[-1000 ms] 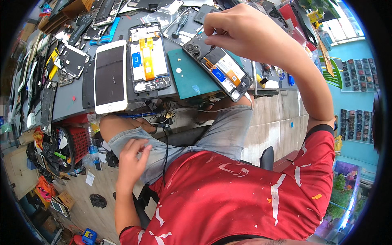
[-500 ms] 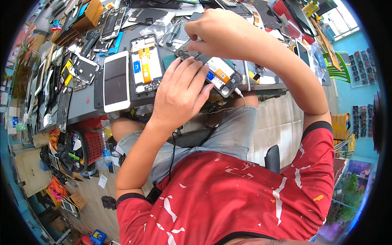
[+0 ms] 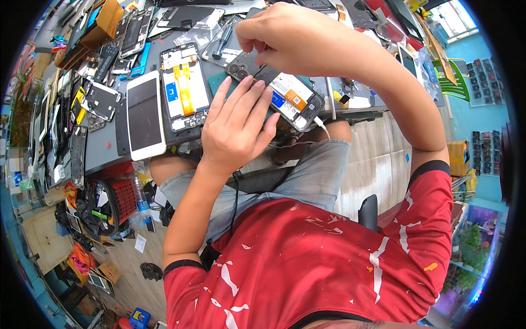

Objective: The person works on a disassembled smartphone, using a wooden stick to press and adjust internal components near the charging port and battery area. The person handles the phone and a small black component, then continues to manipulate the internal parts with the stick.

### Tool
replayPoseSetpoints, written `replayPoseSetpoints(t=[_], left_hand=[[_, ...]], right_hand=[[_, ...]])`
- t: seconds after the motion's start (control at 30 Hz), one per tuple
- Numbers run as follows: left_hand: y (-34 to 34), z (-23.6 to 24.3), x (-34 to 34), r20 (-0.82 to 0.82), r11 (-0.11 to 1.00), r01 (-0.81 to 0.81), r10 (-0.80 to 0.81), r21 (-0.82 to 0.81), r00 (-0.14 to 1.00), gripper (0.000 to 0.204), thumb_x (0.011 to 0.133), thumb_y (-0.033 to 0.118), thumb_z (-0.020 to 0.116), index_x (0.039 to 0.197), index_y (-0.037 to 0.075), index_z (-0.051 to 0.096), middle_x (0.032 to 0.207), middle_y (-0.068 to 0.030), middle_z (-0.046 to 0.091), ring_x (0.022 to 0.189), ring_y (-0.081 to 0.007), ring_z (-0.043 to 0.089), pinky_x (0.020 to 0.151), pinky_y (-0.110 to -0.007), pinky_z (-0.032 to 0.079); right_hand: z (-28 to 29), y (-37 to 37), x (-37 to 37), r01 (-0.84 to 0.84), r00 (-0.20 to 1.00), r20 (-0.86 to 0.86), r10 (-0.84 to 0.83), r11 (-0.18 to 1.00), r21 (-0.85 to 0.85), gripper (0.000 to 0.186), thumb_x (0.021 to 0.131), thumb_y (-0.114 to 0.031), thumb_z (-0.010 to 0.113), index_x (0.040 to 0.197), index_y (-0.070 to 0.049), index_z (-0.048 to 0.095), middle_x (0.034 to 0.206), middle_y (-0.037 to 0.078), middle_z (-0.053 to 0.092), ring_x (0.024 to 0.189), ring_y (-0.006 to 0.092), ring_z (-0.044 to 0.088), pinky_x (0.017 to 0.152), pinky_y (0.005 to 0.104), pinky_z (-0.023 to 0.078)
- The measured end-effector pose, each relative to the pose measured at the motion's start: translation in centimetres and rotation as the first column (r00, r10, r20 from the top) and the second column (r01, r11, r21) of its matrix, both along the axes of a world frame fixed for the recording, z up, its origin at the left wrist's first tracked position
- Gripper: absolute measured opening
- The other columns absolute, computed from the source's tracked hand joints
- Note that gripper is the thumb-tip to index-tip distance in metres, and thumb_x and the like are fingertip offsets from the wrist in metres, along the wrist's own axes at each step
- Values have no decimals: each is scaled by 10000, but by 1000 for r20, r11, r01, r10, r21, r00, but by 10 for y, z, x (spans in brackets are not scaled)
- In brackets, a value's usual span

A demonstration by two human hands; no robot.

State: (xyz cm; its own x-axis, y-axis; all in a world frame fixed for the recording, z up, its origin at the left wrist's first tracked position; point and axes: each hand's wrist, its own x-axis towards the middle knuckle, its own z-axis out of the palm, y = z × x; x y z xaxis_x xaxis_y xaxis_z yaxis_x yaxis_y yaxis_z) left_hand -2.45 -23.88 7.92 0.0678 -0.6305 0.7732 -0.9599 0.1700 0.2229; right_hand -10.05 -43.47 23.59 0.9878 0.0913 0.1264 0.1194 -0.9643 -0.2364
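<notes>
An opened smartphone [image 3: 290, 90] lies at a slant near the desk's front edge, its white battery, blue label and orange patch exposed. My left hand [image 3: 235, 123] rests over its left end with fingers stretched out. Above the phone's camera end, my right hand [image 3: 276, 41] is closed in a pinch; a thin dark piece shows below its fingers, too little to name. A white plug [image 3: 319, 122] with a cable sits at the phone's lower right end. Left of my hands lies a second opened phone [image 3: 183, 88] with yellow flex cables, beside a white-framed phone [image 3: 145, 115].
A dark-handled screwdriver [image 3: 223, 43] lies just left of my right hand. Phone shells and parts crowd the left of the desk around a wooden box [image 3: 101, 24]. More parts lie at the far right. Below the desk's left side stands a red basket [image 3: 123, 197].
The view has shifted a little, so the desk things on the left appear farther left. Both hands keep nearly the same pose over the opened phone.
</notes>
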Motion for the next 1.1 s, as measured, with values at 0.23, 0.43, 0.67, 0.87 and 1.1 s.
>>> replayPoseSetpoints(t=[0.23, 0.43, 0.67, 0.87, 1.1], left_hand=[[3, 2, -3, 10, 999, -32, 32, 22, 999, 373, 895, 142, 819, 1246, 17, 809, 1322, -136, 772, 1286, -333, 735, 1232, -597, 443], [6, -4, -8, 5, 1000, 4, -4, -24, 1000, 372, 907, 91, 790, 1270, 11, 803, 1375, -148, 749, 1310, -347, 725, 1222, -583, 462], [3, -10, -4, -8, 998, 40, -41, -54, 999, 368, 903, 67, 777, 1264, -3, 798, 1364, -161, 751, 1284, -354, 734, 1119, -528, 576], [1, -8, -6, -21, 998, 40, -41, -54, 999, 362, 903, 62, 771, 1258, -5, 798, 1324, -157, 768, 1252, -348, 748, 1105, -514, 589], [1, -9, -6, -32, 997, 30, -32, -74, 999, 349, 904, 57, 768, 1247, -1, 801, 1311, -151, 777, 1230, -344, 759, 1090, -506, 597]], right_hand=[[17, 15, -3, 6, 1000, -13, -8, 995, -101, 150, 896, -82, 697, 900, 66, 673, 760, 254, 692, 775, 462, 729, 741, 499, 602], [8, 9, 6, 51, 992, -105, -64, 991, -124, 153, 909, -82, 678, 954, 64, 686, 792, 257, 710, 792, 456, 739, 753, 501, 607], [10, 10, 4, 61, 996, -62, -59, 998, 33, 152, 917, -98, 693, 886, 50, 670, 755, 254, 698, 758, 461, 731, 722, 500, 606], [10, 12, 10, 95, 977, -164, -136, 967, -238, 149, 913, -74, 684, 958, 67, 697, 793, 278, 707, 807, 456, 744, 757, 488, 611], [20, 18, 7, 181, 973, -160, -166, 980, 86, 181, 913, -117, 714, 964, 57, 709, 771, 276, 708, 773, 462, 742, 739, 488, 618]])
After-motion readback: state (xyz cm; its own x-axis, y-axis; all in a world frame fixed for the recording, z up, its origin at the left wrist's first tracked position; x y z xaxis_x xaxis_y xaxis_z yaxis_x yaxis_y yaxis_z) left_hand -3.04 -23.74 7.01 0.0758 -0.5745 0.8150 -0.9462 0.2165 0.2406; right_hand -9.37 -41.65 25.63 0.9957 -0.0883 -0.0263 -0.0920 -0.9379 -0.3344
